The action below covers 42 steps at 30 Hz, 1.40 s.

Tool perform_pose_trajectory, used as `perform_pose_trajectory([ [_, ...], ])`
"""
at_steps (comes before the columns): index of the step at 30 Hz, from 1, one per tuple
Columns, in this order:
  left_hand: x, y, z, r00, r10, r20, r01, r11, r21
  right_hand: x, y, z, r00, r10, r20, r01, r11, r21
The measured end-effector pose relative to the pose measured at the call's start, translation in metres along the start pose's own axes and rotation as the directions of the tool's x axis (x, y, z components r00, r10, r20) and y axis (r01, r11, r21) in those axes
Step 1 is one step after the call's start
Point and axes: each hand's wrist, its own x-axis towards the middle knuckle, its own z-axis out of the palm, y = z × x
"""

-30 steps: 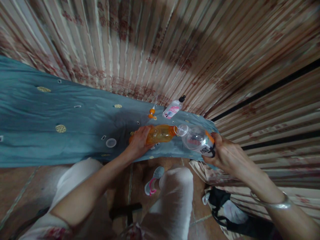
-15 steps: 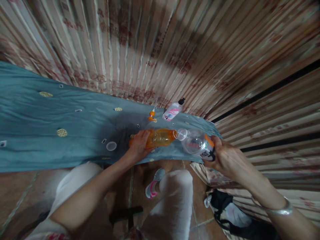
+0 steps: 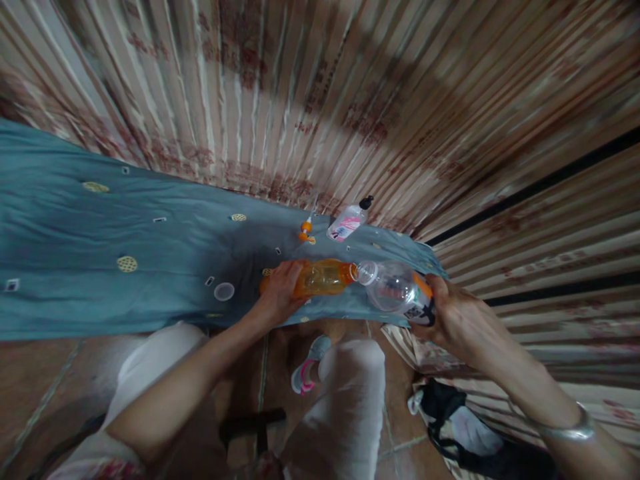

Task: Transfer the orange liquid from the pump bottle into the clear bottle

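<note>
Here, orange bottle (image 3: 325, 278), clear bottle (image 3: 391, 287) — label (image 3: 423, 309) illegible

Blk bag (image 3: 443, 399) (prob.) nr curtain (image 3: 300, 100)

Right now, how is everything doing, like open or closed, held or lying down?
Orange bottle: uncapped, tilted, gripped by the left hand.
Clear labelled bottle: looks uncapped, tilted, gripped by the right hand.
Orange pump head: off any bottle, on the blue-green cloth.
Pink-printed pump bottle: black pump fitted.
Translucent disc: lying flat.
Silver bangle: worn.
Pleated curtain: hanging in folds.
</note>
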Motion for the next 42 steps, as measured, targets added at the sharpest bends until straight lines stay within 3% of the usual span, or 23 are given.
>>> perform_pose_trajectory([
  [34,0.0001,0.0002,0.0010,0.999,0.018,-0.038,-0.018,1.000,-0.004,-0.0008,0.0007,0.0063,1.000,0.014,0.005,-0.014,1.000,0.006],
  [42,0.0000,0.0004,0.0024,0.999,0.008,-0.032,-0.008,1.000,-0.014,-0.0002,0.0008,-0.0004,1.000,-0.030,0.003,0.030,0.999,-0.038],
])
